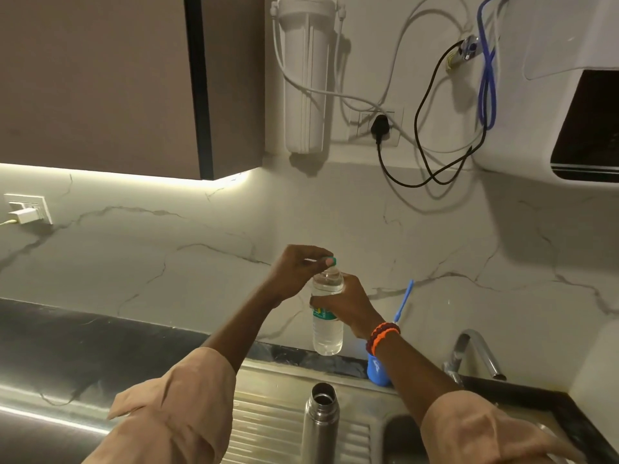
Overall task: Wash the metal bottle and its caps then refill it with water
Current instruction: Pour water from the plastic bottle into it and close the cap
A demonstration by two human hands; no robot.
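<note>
Nearest the camera, the metal bottle [321, 420] stands upright and uncapped on the ribbed steel drainboard [268, 426], just left of the sink basin [398, 437]. Its mouth is open and faces up, which suits a vessel waiting to be filled; its caps are not identifiable in view. It is untouched by either hand.

Above and beyond it, both hands are raised clear of the table [83, 336] and engaged on a clear plastic water bottle [327, 316] that looks nearly full. The right hand [348, 304] is wrapped round the bottle's upper body, holding it upright and steady. The left hand [296, 272] pinches the teal cap [331, 261] from above with its fingertips. This pairing, one hand bracing and one on the closure, reads as a cap being turned; whether it is loosening or tightening cannot be told. Given the open metal bottle directly below, the judgement is that the refill step is in hand.

Behind the right wrist a blue cup [377, 371] sits on the sink's rear ledge with a blue-handled brush [403, 301] standing in it, placed within reach of the basin. The chrome tap [475, 353] stands to the right; no water shows at its spout.

On the marble wall beyond hang a white filter housing [306, 75] and a water purifier [569, 105], with tubing and a black cable running to a socket.
</note>
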